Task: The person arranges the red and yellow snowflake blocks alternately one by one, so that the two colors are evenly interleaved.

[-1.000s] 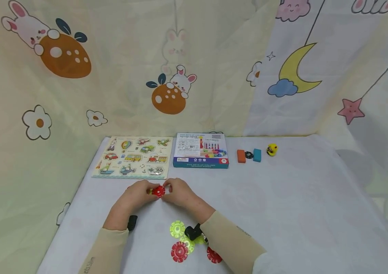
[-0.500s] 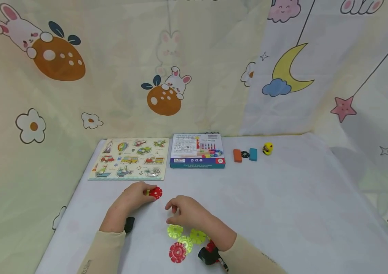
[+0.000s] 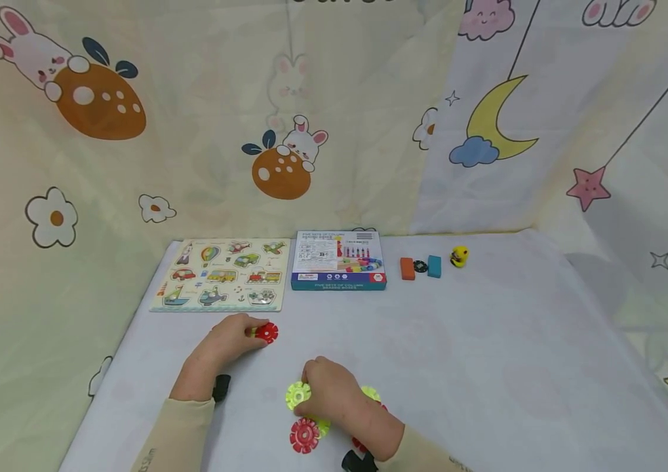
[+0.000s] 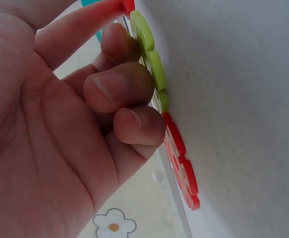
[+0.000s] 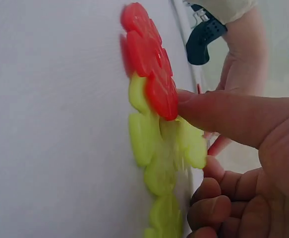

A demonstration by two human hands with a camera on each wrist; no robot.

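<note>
My left hand [image 3: 230, 341] pinches joined plastic flower discs near the puzzle board. A red flower disc [image 3: 269, 332] sticks out past the fingertips. In the left wrist view a yellow-green flower disc [image 4: 156, 69] lies along the fingers, with a red disc [image 4: 181, 163] at one end and a bit of red at the other. My right hand [image 3: 334, 390] has thumb and forefinger at the edge of a loose yellow-green flower disc [image 3: 297, 395], pinching it on the table. Just below is a red flower disc [image 3: 305, 435], overlapping another yellow-green disc [image 3: 324, 428] partly under my hand.
More discs, one yellow-green disc [image 3: 371, 393] and some red, show around my right wrist. Along the back stand a picture puzzle board [image 3: 219, 275], a boxed toy set [image 3: 338, 260], an orange block [image 3: 407, 269], a blue block [image 3: 434, 267] and a yellow toy figure [image 3: 459, 256].
My right hand has left the red disc at the left hand and come down towards me to the loose yellow-green disc. The left hand keeps its hold on the joined discs. The head view has shifted slightly.
</note>
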